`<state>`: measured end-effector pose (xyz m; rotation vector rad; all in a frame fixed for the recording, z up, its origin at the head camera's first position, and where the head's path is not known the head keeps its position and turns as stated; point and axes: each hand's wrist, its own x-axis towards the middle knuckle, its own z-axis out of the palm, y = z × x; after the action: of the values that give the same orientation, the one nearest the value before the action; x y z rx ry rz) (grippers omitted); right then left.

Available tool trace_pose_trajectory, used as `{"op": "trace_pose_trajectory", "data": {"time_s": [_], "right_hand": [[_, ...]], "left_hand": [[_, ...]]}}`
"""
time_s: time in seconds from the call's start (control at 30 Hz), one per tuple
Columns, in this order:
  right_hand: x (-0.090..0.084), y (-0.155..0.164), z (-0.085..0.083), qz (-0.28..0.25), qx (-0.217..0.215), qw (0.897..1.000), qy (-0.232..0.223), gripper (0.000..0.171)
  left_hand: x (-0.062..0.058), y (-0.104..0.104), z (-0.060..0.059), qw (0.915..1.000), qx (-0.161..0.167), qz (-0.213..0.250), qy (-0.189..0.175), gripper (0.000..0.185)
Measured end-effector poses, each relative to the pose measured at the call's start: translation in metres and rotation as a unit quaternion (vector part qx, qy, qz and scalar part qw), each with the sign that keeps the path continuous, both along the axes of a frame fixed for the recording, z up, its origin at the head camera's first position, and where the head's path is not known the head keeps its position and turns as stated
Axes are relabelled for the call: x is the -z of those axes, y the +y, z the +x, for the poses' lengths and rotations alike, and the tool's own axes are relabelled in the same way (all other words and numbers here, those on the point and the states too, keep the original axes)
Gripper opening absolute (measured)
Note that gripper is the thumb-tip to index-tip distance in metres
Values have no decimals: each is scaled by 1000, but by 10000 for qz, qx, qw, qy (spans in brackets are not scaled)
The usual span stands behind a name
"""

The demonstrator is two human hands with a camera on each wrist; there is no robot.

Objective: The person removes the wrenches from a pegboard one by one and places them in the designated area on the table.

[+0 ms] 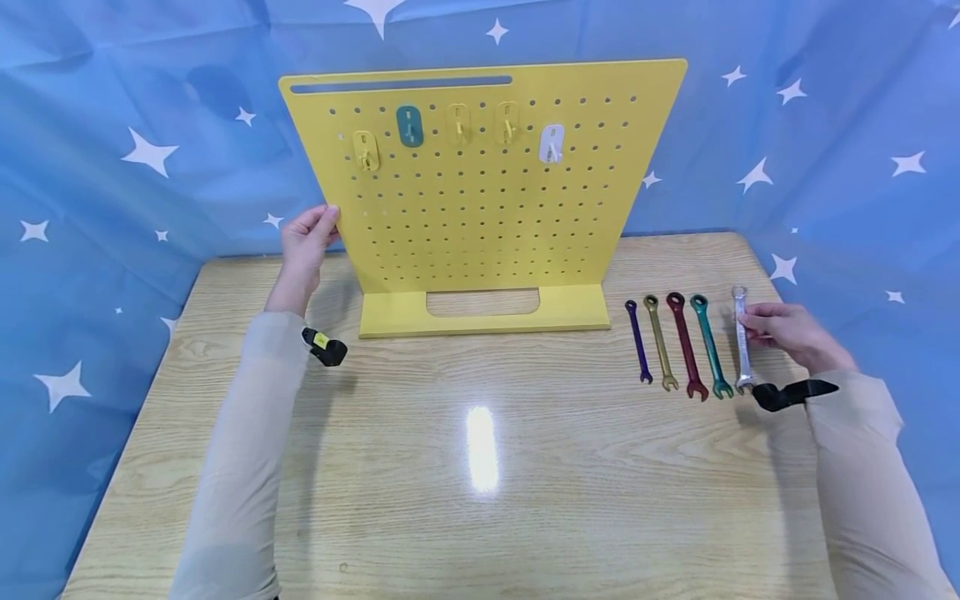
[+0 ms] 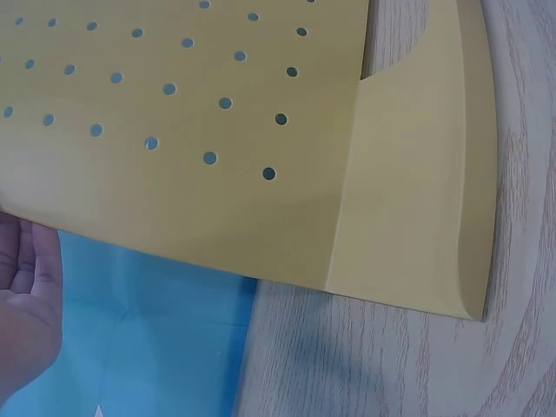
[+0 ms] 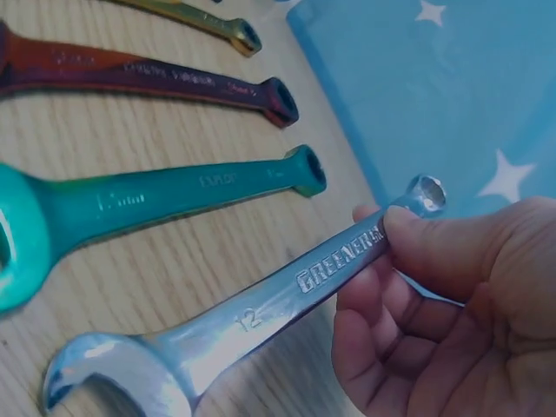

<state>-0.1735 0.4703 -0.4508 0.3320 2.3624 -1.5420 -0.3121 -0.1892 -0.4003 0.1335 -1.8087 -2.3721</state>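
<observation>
My left hand [image 1: 306,246] pinches the left edge of a yellow pegboard [image 1: 480,200], thumb at the front and fingers partly hidden behind it. In the left wrist view the fingers [image 2: 39,261] meet the board's edge. My right hand [image 1: 787,329] pinches a silver combination wrench [image 3: 261,304], marked 12, near its ring end between thumb and fingers. Left of that wrench lie a teal wrench [image 1: 710,346], a red wrench [image 1: 686,346], a gold wrench [image 1: 661,342] and a small purple wrench [image 1: 638,342], side by side on the table.
Several hooks sit along the board's upper part: a teal hook [image 1: 409,127], a white hook [image 1: 552,144] and yellow ones, such as the left yellow hook [image 1: 366,151]. The board stands on a wooden table [image 1: 570,467]. A blue star-patterned cloth [image 1: 840,150] hangs behind.
</observation>
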Motion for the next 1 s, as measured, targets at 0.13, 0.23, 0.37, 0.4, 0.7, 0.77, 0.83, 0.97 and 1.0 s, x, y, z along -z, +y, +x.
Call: {"op": "trace_pose_trajectory", "data": {"time_s": [0.13,0.23,0.37,0.4,0.7,0.77,0.83,0.97,1.0], "right_hand": [[3,0,-3,39,-31,9999,-100,28],[2,-3,-3,-44,-8,9999,-106,30],[7,-3,-4,-170,83,9998,20,32],[10,-3,-4,-157,108,9998,58,33],[19,-5,-7,864,139,9959,224,23],[17,-7,-7,1074,108,9940,196,19],[15,-9,-6,1215,99,9924,156,17],[13,-14,-5,1548,50,9878,145,25],[13,-15,-5,1611,47,9868,159,29]], "left_hand": [[0,0,0,10000,5,21,-16,10],[0,1,-1,10000,-13,-52,-14,9],[1,0,-1,10000,-8,-30,-47,8],[1,0,-1,10000,-4,-25,-51,8],[1,0,-2,10000,-31,7,-24,9],[1,0,-2,10000,-24,-44,3,9],[1,0,-2,10000,-17,-74,18,8],[2,0,-1,9999,-5,-140,38,7],[2,0,-1,9999,-7,-129,40,7]]}}
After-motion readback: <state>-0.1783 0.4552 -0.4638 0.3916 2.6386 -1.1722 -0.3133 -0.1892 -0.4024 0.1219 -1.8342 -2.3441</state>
